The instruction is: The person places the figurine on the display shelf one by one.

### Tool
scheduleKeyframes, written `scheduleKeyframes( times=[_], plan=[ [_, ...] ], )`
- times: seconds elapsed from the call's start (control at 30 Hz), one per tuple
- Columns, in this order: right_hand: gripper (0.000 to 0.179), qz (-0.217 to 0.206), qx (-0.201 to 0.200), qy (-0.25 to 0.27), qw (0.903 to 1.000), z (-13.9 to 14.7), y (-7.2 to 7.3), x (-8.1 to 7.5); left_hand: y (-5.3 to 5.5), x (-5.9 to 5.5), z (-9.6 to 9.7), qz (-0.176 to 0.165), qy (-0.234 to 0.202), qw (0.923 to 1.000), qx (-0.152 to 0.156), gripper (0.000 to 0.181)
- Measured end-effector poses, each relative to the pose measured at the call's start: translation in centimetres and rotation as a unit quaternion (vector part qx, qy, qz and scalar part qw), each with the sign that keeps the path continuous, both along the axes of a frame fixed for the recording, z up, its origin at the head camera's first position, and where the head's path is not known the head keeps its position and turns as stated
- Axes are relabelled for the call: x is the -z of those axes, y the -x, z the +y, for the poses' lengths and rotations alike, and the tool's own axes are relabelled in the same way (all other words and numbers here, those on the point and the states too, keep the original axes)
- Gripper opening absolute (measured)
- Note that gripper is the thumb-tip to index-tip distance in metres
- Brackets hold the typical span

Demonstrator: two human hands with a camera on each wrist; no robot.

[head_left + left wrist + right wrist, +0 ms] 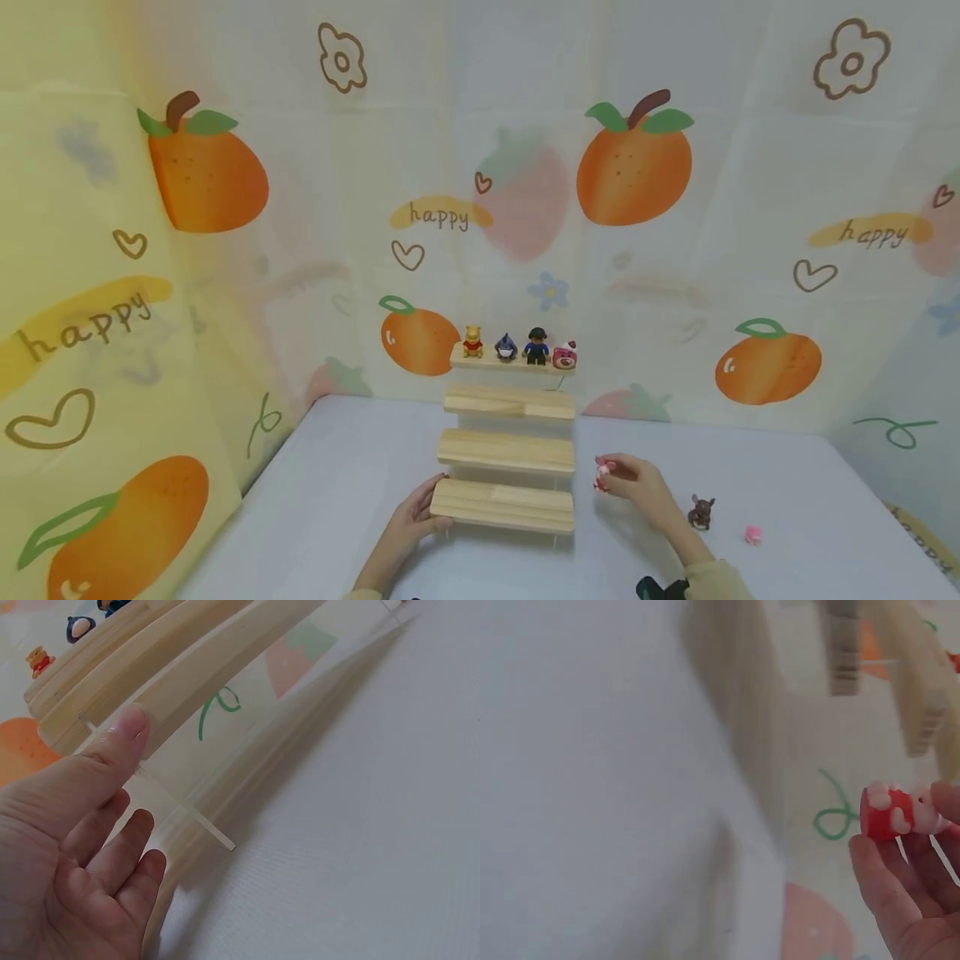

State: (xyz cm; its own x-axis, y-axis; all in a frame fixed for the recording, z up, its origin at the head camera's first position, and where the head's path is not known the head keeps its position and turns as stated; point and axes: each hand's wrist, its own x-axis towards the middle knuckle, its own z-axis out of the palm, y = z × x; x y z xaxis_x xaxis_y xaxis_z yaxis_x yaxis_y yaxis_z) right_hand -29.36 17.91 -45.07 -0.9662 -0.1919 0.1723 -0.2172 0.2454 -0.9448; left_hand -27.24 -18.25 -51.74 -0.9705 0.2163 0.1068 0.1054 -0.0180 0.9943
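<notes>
A stepped wooden display shelf [502, 504] with thin clear supports stands mid-table. My left hand [412, 521] grips the left end of its lowest board, and its thumb [129, 724] lies against the board's front edge by a clear support. To the right of the shelf, my right hand [637, 487] pinches a small pink and red figurine [891, 811] between thumb and fingers, raised off the table. The figurine's head is partly hidden by the thumb. Along the top board sit a Winnie the Pooh figurine [472, 342], an Eeyore figurine [506, 347], a dark-capped toy figure [536, 347] and a pink bear figurine [565, 356].
On the white table [300, 500], a brown animal figurine [701, 512] and a small pink figurine [753, 534] rest beside my right forearm. Behind the table hangs a fruit-patterned cloth [525, 100]; a yellow-lit side cloth [82, 250] closes off the left.
</notes>
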Motion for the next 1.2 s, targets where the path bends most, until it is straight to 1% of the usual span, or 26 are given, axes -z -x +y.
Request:
scheduleKeyframes(
  times=[0.07,0.1,0.2,0.23,0.27,0.3,0.33,0.4,0.47,0.5,0.57,0.63,0.77,0.87,0.93,1.03,1.2],
  plan=[
    [0.039,0.013,0.014,0.032,0.9993,-0.4,-0.1,-0.7,0.1,0.0,0.0,-0.003,0.011,0.9999,-0.006,0.078],
    [0.037,0.035,0.004,0.057,0.9977,-0.3,0.3,-0.4,0.1,0.1,0.0,-0.006,0.011,0.9999,-0.006,0.079],
    [0.034,0.074,0.012,0.1,0.9922,-1.1,0.5,-1.2,0.0,0.2,-0.1,-0.003,0.016,0.9998,-0.006,0.079],
    [0.033,0.088,0.011,0.109,0.9901,-1.3,0.5,-1.5,0.1,0.2,-0.1,-0.004,0.015,0.9999,-0.006,0.079],
    [0.031,0.111,-0.008,0.125,0.9859,-1.3,1.1,-1.3,0.1,0.2,-0.1,-0.003,0.016,0.9999,-0.005,0.078],
    [0.029,0.121,-0.01,0.132,0.9837,-1.6,1.3,-1.6,0.1,0.3,0.0,-0.006,0.015,0.9999,-0.005,0.078],
    [0.03,0.117,0.006,0.129,0.9846,-2.2,1.0,-2.5,0.2,0.3,0.0,-0.006,0.018,0.9998,-0.007,0.078],
    [0.027,0.127,0.007,0.136,0.9825,-2.9,1.4,-3.2,0.3,0.3,0.1,-0.011,0.017,0.9998,-0.007,0.079],
    [0.027,0.126,0.011,0.141,0.9819,-3.7,1.6,-4.0,0.4,0.3,0.2,-0.012,0.014,0.9998,-0.005,0.08],
    [0.028,0.113,0.031,0.135,0.9839,-4.4,1.3,-4.8,0.5,0.2,0.2,-0.012,0.01,0.9999,-0.003,0.08],
    [0.03,0.103,0.034,0.136,0.9848,-5.3,1.6,-5.5,0.6,0.1,0.2,-0.007,0.006,1.0,-0.001,0.08],
    [0.032,0.098,0.04,0.125,0.9865,-6.1,1.7,-6.1,0.7,0.0,0.3,-0.005,0.007,1.0,-0.002,0.081],
    [0.033,0.112,0.047,0.079,0.9894,-7.5,2.2,-6.7,0.6,-0.2,0.4,-0.01,0.017,0.9997,-0.011,0.081],
    [0.033,0.13,0.058,0.055,0.9883,-8.7,2.8,-7.1,0.6,-0.4,0.3,-0.012,0.016,0.9997,-0.013,0.08],
    [0.034,0.135,0.056,0.057,0.9876,-9.6,3.2,-7.2,0.6,-0.5,0.1,-0.009,0.012,0.9998,-0.012,0.079],
    [0.034,0.137,0.044,0.075,0.9867,-11.2,3.6,-7.6,0.5,-0.5,0.0,-0.008,0.008,0.9999,-0.012,0.079],
    [0.035,0.123,0.028,0.078,0.9889,-13.7,4.1,-7.8,0.2,-0.1,0.0,-0.019,0.0,0.9998,-0.009,0.079]
  ],
)
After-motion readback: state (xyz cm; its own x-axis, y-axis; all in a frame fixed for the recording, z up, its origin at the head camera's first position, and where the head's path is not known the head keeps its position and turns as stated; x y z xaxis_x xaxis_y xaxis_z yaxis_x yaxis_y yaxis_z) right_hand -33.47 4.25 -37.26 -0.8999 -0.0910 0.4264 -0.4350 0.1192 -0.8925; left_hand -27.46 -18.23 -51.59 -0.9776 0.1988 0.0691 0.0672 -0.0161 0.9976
